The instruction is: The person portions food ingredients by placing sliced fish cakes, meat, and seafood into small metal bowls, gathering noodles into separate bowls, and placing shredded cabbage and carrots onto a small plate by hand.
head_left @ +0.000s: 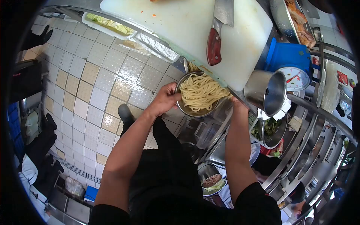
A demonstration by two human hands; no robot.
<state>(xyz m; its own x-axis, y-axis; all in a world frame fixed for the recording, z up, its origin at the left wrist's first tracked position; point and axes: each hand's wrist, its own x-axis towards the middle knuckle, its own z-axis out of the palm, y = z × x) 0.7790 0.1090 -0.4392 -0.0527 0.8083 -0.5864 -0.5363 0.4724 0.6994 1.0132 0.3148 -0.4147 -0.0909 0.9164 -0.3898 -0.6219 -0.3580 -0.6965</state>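
A round metal bowl (179,105) full of thick pale noodles (202,92) is just below the edge of the white cutting board. My left hand (166,99) grips the bowl's left rim, thumb over the edge. At the noodles' right end is my right hand (239,103), mostly hidden under the board's edge and the noodles, so its fingers do not show clearly. A knife with a red handle (214,46) lies on the cutting board (172,28) above the bowl.
Right of the board are a steel pot (264,92), a blue scale (291,56) and a colander of greens (273,128). Trays (108,27) sit below the board's left edge. Other people's dark-clothed legs (39,148) show at the left over the tiled floor (90,90).
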